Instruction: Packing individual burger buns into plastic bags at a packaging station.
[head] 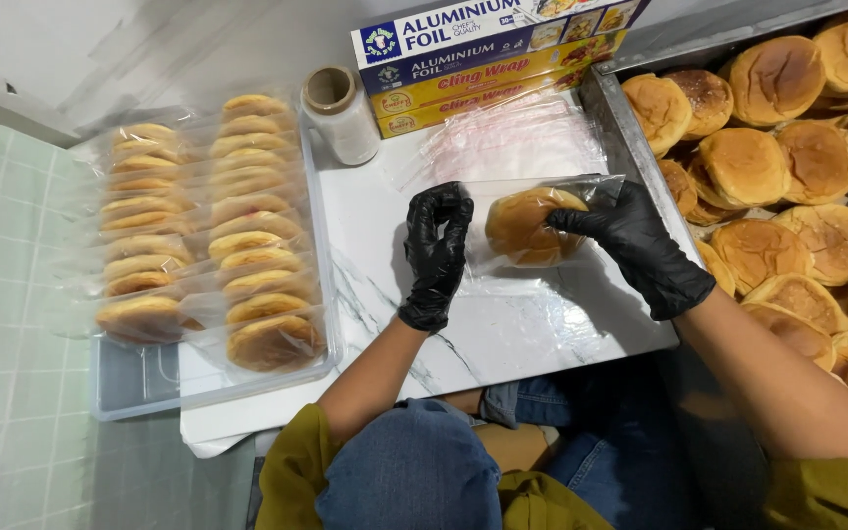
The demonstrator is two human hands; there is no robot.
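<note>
Both forearms are reaching forward, bare below olive sleeves, hands in black gloves. The left hand [436, 253] is pinching, its grip closed between thumb and fingers. The right hand [632, 245] is curling inward toward it, fingertips seemingly clasped, though partly hidden.

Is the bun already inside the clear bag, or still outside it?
Inside. The bun shows through the clear bag, which the left hand and right hand hold over the marble board.
</note>
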